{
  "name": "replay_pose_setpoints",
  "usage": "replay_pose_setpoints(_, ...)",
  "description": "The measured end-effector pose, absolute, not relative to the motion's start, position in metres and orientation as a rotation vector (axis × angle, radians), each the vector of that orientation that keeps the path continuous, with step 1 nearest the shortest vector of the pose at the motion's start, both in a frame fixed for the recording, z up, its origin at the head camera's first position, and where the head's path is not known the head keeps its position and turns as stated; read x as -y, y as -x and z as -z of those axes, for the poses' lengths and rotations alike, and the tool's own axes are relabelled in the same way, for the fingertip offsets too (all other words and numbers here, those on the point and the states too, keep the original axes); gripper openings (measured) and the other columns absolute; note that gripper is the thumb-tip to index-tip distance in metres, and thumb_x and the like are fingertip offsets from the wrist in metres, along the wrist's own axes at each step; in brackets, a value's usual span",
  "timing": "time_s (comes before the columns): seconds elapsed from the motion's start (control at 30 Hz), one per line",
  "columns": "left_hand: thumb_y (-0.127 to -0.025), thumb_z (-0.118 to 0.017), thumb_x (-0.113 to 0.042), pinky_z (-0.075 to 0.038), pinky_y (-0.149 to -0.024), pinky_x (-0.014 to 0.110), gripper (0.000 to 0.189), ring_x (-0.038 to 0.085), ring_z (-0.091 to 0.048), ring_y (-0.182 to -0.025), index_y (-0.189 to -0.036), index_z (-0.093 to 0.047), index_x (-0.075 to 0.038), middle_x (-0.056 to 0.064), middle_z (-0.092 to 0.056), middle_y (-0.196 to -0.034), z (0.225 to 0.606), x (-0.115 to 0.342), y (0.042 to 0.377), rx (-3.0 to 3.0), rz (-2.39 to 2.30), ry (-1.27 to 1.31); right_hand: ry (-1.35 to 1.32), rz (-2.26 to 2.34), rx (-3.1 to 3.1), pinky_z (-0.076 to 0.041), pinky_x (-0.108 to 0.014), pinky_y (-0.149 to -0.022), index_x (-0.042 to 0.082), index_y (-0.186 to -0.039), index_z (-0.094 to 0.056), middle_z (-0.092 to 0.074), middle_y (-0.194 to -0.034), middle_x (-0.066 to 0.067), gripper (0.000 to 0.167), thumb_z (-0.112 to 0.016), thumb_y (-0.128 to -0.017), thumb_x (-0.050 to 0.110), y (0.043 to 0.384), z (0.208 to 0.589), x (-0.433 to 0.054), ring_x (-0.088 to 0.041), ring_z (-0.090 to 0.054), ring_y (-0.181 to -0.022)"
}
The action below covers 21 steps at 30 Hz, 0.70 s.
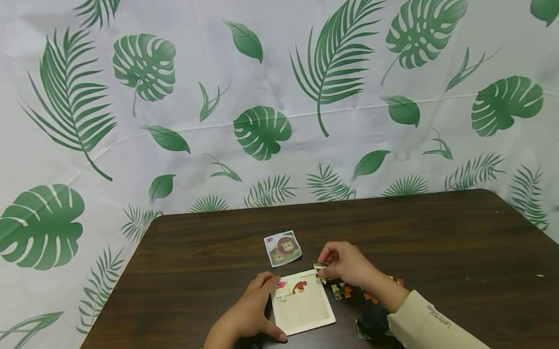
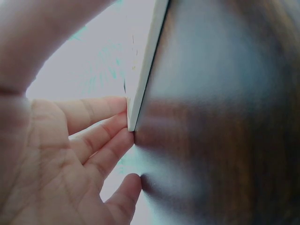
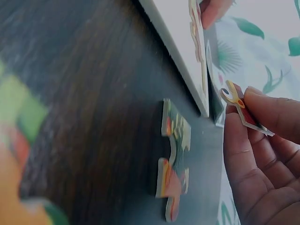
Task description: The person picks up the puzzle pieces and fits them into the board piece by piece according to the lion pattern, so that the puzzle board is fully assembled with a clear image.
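Observation:
My left hand (image 1: pixel 250 309) spans the left side of a pale wooden puzzle tray (image 1: pixel 304 328). Its thumb lies by the near left corner, and fairly straight fingers (image 2: pixel 101 112) touch the tray's edge. A few pieces, one with a pink shape (image 1: pixel 282 284) and one with reddish brown (image 1: pixel 299 287), sit in the tray's upper left. Between thumb and fingers, my right hand (image 1: pixel 348 263) pinches a puzzle piece (image 3: pixel 239 105) at the tray's far right corner. In the right wrist view, that piece shows an eye and brown colour, held tilted above the table.
A picture card (image 1: pixel 283 248) with a lion lies behind the tray. Loose puzzle pieces (image 1: pixel 341 291) lie on the dark wood table (image 1: pixel 207 252) right of the tray, some partly hidden under my right forearm. A leaf-patterned cloth (image 1: pixel 265 80) hangs behind the table.

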<state>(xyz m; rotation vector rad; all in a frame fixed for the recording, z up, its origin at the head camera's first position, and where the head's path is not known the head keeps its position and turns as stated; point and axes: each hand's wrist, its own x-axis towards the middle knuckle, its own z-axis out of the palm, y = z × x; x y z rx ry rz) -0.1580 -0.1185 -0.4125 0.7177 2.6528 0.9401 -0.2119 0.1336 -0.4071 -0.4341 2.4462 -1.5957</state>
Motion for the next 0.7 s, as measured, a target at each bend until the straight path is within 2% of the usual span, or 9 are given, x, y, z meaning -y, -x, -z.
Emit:
replay_pose_setpoints(0.3,-0.054,-0.087,-0.042,-0.031,-0.097,0.051,0.106,0.03,-0.03,-0.122,-0.137,-0.037,0.0,0.009,-0.031,-0.134,0.415,0.12,0.159,-2.653,-0.928,-0.716,0.477,1.613,-2.392,-0.053,-0.034,-0.059,-0.003,-0.086,-0.06,-0.058,-0.075,-0.008,0.019,-0.074,-0.073,-0.002,0.21,0.407,-0.123,-0.018,-0.059,-0.065)
replay_pose_setpoints(0.57,-0.054,-0.088,-0.041,-0.03,-0.097,0.051,0.106,0.03,-0.03,-0.122,-0.137,-0.037,0.0,0.009,-0.032,-0.133,0.413,0.119,0.158,-2.651,-0.943,-0.726,0.492,1.46,-2.561,-0.047,-0.029,-0.057,0.007,-0.082,-0.065,-0.056,-0.074,-0.002,0.014,-0.077,-0.074,0.01,0.209,0.411,-0.117,-0.017,-0.052,-0.068)
replay_pose_setpoints(0.7,-0.054,-0.088,-0.041,-0.031,-0.097,0.051,0.107,0.03,-0.03,-0.122,-0.138,-0.036,0.0,0.009,-0.032,-0.133,0.414,0.119,0.158,-2.65,-0.945,-0.727,0.513,1.42,-2.603,-0.045,-0.027,-0.055,0.009,-0.08,-0.067,-0.055,-0.072,0.0,0.012,-0.077,-0.074,0.011,0.209,0.415,-0.116,-0.016,-0.05,-0.066)
